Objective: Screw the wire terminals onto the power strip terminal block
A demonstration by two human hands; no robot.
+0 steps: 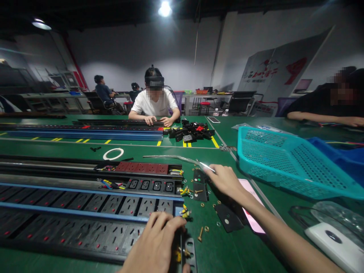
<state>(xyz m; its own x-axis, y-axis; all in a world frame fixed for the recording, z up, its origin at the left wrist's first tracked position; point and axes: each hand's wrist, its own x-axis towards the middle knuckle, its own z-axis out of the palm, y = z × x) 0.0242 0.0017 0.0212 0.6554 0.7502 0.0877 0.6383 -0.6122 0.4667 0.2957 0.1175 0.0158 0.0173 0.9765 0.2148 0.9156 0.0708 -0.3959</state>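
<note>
**Left hand at the strip's end, right hand on a rod**

The nearest socket strip (98, 231) runs out from under the left hand (159, 242), off toward that arm's side. The hand is bent over the strip's end, fingers on top and a fingertip showing low down beside a slotted end plate (191, 248); how firmly it grips, I cannot tell. Brass fittings (178, 254) show just beside it.

The right hand (224, 180) reaches farther out, thumb and forefinger closed on one end of a thin rod (162, 156), perhaps a screwdriver, which points across toward the left. This looks like the fetching of a tool while the strip's end is steadied. Working on that end would call for bringing the rod back to the left hand and lining it up with the fittings.

Between the hands lie a loose bolt (200, 234) and a nut (206, 229) on the bench (222, 254). Black plates (229, 218) and a pink phone (256, 222) sit below the right forearm, a turquoise basket (244, 167) beyond it. More strips (93, 203) lie past the left hand; farther off, a co-worker (155, 100) sits facing this way.
</note>
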